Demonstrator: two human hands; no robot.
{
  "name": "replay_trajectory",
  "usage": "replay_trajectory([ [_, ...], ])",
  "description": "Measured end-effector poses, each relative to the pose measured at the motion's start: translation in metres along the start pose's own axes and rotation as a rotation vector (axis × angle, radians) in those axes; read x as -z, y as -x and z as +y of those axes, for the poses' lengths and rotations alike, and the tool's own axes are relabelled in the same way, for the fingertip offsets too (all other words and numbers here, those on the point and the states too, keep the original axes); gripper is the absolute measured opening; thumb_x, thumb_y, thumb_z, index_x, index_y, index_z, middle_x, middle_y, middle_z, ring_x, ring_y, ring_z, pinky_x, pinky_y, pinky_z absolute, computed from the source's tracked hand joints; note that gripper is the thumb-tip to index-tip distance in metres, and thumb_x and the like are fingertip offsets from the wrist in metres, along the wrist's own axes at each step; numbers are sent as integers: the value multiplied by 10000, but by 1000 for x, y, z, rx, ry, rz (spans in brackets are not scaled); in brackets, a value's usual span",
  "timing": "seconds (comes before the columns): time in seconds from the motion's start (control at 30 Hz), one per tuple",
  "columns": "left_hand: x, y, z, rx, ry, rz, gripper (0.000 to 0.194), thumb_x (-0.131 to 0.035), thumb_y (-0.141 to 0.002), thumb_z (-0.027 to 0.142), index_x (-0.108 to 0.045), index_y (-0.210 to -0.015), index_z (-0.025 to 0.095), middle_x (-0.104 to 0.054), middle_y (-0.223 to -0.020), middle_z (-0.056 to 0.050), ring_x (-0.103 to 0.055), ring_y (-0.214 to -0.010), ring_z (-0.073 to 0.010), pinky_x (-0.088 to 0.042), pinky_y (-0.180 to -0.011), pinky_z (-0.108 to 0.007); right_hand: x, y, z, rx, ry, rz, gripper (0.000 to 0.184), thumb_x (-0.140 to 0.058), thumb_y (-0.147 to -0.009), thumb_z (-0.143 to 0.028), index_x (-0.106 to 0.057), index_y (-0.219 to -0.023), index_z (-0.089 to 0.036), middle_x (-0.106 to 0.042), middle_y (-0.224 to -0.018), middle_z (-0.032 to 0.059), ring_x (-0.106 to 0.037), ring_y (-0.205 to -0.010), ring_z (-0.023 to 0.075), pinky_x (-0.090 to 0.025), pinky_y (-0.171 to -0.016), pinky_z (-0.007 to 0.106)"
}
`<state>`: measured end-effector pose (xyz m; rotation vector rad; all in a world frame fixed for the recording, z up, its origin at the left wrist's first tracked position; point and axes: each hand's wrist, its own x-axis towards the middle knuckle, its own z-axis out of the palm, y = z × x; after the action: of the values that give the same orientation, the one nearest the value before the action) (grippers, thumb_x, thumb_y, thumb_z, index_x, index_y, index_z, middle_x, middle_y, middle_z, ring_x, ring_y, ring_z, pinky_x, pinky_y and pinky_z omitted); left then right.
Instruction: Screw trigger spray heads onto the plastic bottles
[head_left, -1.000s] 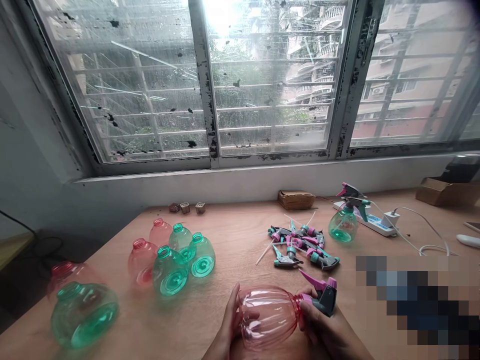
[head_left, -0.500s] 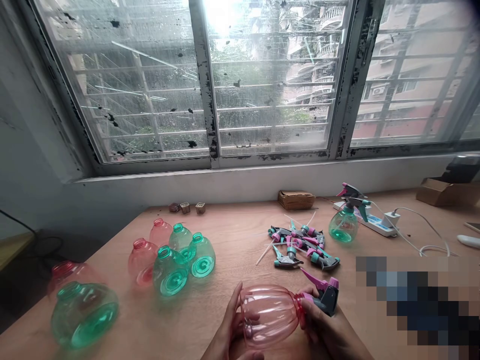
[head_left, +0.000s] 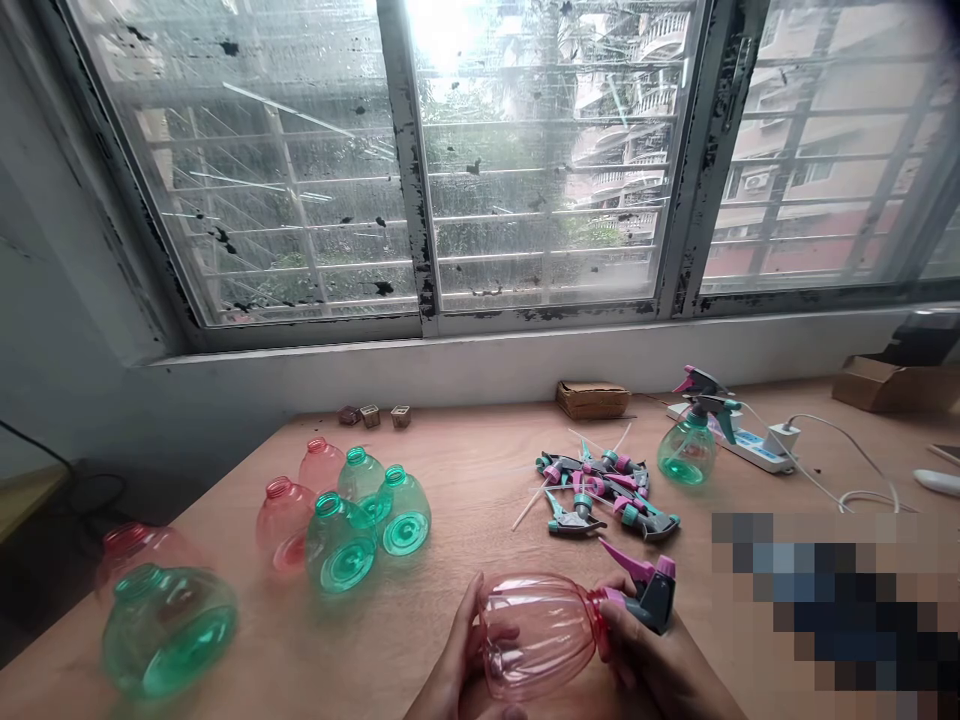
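Held bottle: lying on its side in the air between the hands, its base facing left and its neck pointing right; this pink one is showing ribbed, clear walls.
Left grip: wrapping round the base end, fingers showing through the plastic. Too hard a squeeze could be denting the wall; too loose a hold could be letting the base spin or slip.
Right grip: closing on the neck and collar, thumb lying along the near side.
Head: sitting at the neck, its pink trigger sticking up and leftward. How tightly it is seated, I cannot tell. If the collar is leaning off line, its thread could be crossing and leaving a gap for leaks.
Straw: not showing clearly inside; if one is there, it could be bending against the wall.
Loose heads: lying tangled on the surface, beyond the held bottle. A forward swing could be catching their straws and dragging several along.
Open bottles: standing to the left, green and pink, some close together; a sideways knock could be tipping one into its neighbours.
Green sprayer: standing near the power strip; toppling, it could be snagging the cable.
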<state>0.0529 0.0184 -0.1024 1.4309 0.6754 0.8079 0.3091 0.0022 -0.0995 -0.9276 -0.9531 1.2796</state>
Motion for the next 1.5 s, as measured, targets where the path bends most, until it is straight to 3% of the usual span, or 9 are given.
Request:
replay_trajectory([
  [0.17,-3,-1,4,-30,-13,21,1086,-750,-793,574,-29,-1576,353,-248,-1620,-102,-488,-1321,-335,-347,-1129,-435,2,0,2,12,14,-4,421,-730,-832,-565,-536,-820,-191,-647,-575,-18,-476,-402,84,-354,-418,202],
  [0.43,-1,-5,-2,-126,-57,-14,1086,-713,-827,574,39,-1574,339,-238,-1622,-111,-496,-1314,-335,-375,-1105,-432,1,1,-1,4,29,-12,420,-719,-841,-569,-537,-827,-190,-640,-573,-21,-471,-414,81,-342,-436,203],
  [0.63,-2,0,0,-16,10,-7,1136,-708,-822,586,46,-1588,218,-294,-1613,-152,-414,-1390,-353,-266,-1191,-460,2,0,0,1,28,-26,418,-704,-852,-568,-534,-846,-187,-648,-596,-17,-473,-424,83,-352,-442,208],
  [0.73,-2,1,2,-3,11,-2,1110,-729,-813,568,3,-1591,265,-249,-1633,-126,-393,-1406,-364,-250,-1200,-480,3,-1,2,5,24,-22,420,-705,-850,-568,-538,-850,-182,-645,-591,-14,-466,-417,84,-353,-432,208],
  [0.87,-1,1,6,-5,-34,18,1093,-750,-803,553,-19,-1585,330,-198,-1644,-105,-425,-1374,-361,-341,-1143,-463,4,-1,3,16,42,-18,420,-700,-850,-572,-540,-822,-185,-642,-579,-9,-467,-412,90,-361,-427,214],
  [1.03,-3,0,6,-41,-60,17,1102,-743,-799,578,3,-1579,355,-227,-1633,-89,-450,-1359,-340,-362,-1126,-419,3,-1,2,3,20,-8,432,-721,-828,-582,-539,-855,-192,-650,-573,-12,-468,-403,91,-345,-424,205],
  [1.27,2,2,0,8,-55,-24,1133,-705,-824,593,46,-1587,222,-473,-1447,-182,-455,-1355,-344,-282,-1171,-461,0,0,0,-15,20,11,450,-739,-817,-582,-546,-878,-179,-649,-562,-20,-476,-401,76,-344,-427,190],
  [1.43,1,-3,1,-64,-71,-11,1117,-705,-812,613,48,-1580,315,-180,-1636,-131,-408,-1372,-360,-289,-1167,-490,1,0,1,-9,34,-3,434,-724,-830,-579,-538,-837,-187,-643,-568,-27,-479,-402,78,-357,-424,199],
  [1.5,1,-4,1,-59,-89,-1,1116,-693,-820,615,82,-1572,334,-188,-1628,-127,-429,-1349,-348,-290,-1163,-501,2,-1,1,-2,44,-11,433,-722,-829,-581,-538,-827,-189,-647,-568,-20,-483,-399,86,-346,-416,206],
])
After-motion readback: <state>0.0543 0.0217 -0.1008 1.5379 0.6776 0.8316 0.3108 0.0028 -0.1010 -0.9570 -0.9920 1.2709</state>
